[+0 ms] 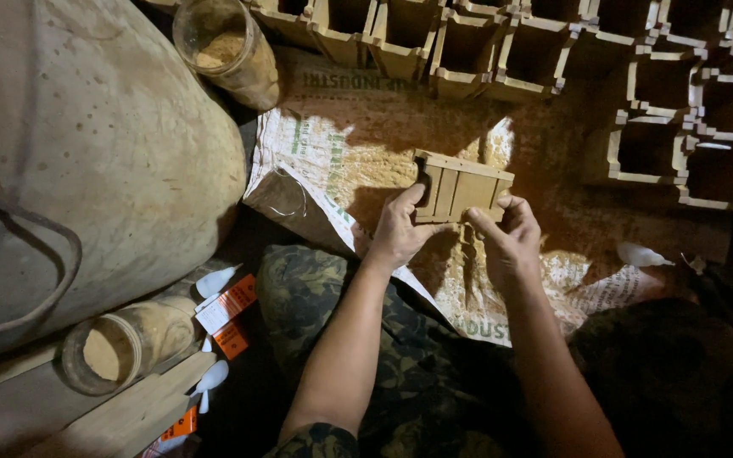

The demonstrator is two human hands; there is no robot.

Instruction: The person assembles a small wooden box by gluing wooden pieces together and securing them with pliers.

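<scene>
A small open wooden box (460, 187) made of thin slats is held over a printed woven sack (332, 161) dusted with sawdust. My left hand (400, 227) grips its left end, thumb along the side slats. On the right end, my right hand (509, 237) pinches the lower corner. The box is tilted, its slatted side facing me. My knees in camouflage trousers (316, 288) frame the sack from below.
Several finished wooden boxes (545, 51) stand in rows along the top and right. A large dusty round vessel (86, 153) fills the left. Two jars of sawdust (222, 47) (120, 343) lie near it, with small white glue bottles (214, 280) and orange packets (235, 305).
</scene>
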